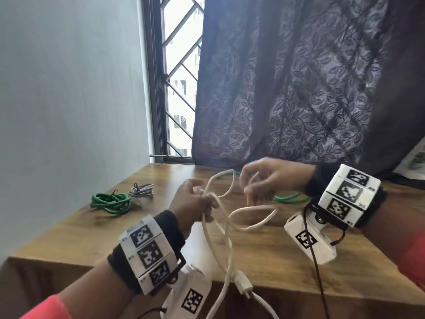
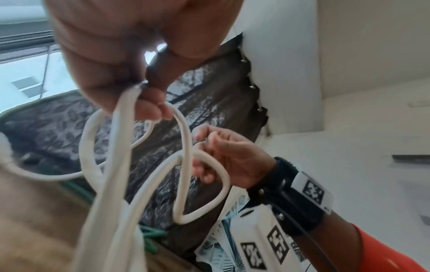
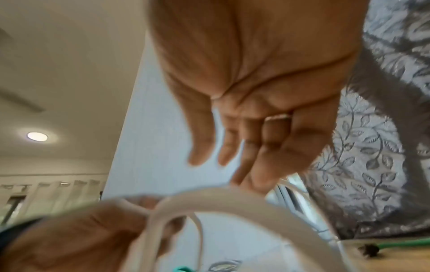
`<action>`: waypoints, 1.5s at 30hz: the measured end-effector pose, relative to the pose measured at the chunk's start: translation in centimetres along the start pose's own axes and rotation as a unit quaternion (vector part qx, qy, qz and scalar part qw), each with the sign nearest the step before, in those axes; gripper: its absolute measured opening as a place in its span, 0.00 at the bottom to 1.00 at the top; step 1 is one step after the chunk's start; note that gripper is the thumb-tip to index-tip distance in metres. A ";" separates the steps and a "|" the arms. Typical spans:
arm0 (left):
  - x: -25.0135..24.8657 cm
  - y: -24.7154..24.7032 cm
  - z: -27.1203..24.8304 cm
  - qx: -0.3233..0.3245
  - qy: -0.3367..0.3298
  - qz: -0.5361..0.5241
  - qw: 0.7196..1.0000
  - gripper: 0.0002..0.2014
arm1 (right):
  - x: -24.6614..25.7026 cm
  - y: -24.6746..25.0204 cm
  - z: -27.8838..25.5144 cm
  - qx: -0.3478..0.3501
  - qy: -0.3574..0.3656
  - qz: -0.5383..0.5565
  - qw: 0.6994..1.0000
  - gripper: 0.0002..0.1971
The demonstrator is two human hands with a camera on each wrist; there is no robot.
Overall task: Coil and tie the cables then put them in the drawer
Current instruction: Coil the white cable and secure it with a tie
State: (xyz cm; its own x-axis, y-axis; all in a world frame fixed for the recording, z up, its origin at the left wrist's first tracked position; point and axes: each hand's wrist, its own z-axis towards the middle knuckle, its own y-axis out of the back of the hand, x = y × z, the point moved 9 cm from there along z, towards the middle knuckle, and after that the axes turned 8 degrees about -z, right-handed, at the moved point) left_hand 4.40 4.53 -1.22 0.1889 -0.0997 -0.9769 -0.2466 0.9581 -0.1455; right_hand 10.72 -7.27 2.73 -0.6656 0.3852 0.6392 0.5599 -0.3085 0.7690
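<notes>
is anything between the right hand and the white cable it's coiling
Nothing visible does. The right hand is already at the loops of the white cable, which the left hand grips above the table.

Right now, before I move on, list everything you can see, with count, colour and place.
white cable: one, white, held above the table, loops between both hands, its plug hanging at the near edge
green coiled cable: one, green, tied, table's left side
grey coiled cable: one, grey-white, tied, just behind the green coil
loose green cable: one, green, on the table below the right hand
table: one, brown wood
curtain: one, dark, leaf-patterned, behind the table
window: one, diamond grille
left hand: grips the gathered white cable
right hand: fingers through a white loop
</notes>
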 end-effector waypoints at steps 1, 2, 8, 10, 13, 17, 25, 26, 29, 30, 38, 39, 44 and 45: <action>-1.1 -0.5 -0.2 0.023 -0.024 0.016 0.999 0.10 | -0.2 1.9 -0.4 -0.079 -0.007 -0.042 0.996 0.11; -2.2 -1.1 -0.6 0.052 -0.048 0.028 0.997 0.09 | 0.3 3.6 -1.0 -0.155 -0.002 -0.099 0.983 0.18; -7.6 -2.6 -3.5 0.125 -0.154 0.003 0.980 0.12 | 1.2 3.9 -2.7 -0.138 0.056 -0.040 0.988 0.05; -9.1 -0.9 -3.6 0.095 -0.159 -0.058 0.981 0.14 | -0.2 4.3 -4.1 -0.121 0.037 0.070 0.990 0.19; -9.4 1.7 -3.5 0.042 -0.131 -0.112 0.984 0.12 | -0.8 4.7 -6.1 -0.113 0.050 0.230 0.965 0.22; -8.5 0.1 -4.7 0.049 -0.133 0.002 0.990 0.09 | 1.1 3.9 -7.6 -0.123 0.038 0.301 0.945 0.15; -8.8 -5.5 -6.7 0.112 -0.189 0.056 0.974 0.12 | 5.6 0.8 -8.5 -0.056 0.041 0.325 0.943 0.14; -8.9 -5.2 -6.3 0.092 -0.179 0.024 0.979 0.13 | 5.9 0.5 -8.9 -0.041 0.061 0.317 0.946 0.15; -8.6 -4.3 -5.0 0.047 -0.147 -0.089 0.984 0.15 | 5.8 -1.1 -9.8 0.006 0.103 0.302 0.948 0.16; -8.4 -4.1 -4.7 0.037 -0.142 -0.108 0.983 0.15 | 5.4 -1.4 -9.8 0.009 0.108 0.321 0.941 0.16; -4.5 -7.8 -7.4 0.118 -0.209 0.008 0.971 0.12 | 5.7 1.9 -11.1 -0.062 0.299 0.647 0.699 0.16; -3.4 -8.3 -8.0 0.133 -0.214 0.010 0.968 0.11 | 5.1 2.6 -11.4 -0.080 0.315 0.666 0.672 0.20; 3.0 -8.8 -10.3 0.170 -0.223 0.040 0.959 0.15 | 1.3 4.1 -13.4 -0.233 0.341 0.679 0.607 0.19; 4.0 -8.5 -10.4 0.164 -0.232 0.063 0.957 0.18 | 0.8 4.1 -13.8 -0.254 0.336 0.678 0.602 0.14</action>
State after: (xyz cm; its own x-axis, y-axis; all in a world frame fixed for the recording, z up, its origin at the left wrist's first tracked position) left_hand -2.65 -6.83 -5.53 0.5978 0.0786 -0.7978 0.0023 0.9950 0.0998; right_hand 5.70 -20.19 6.56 0.0891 -0.9068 0.4120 0.7036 -0.2354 -0.6704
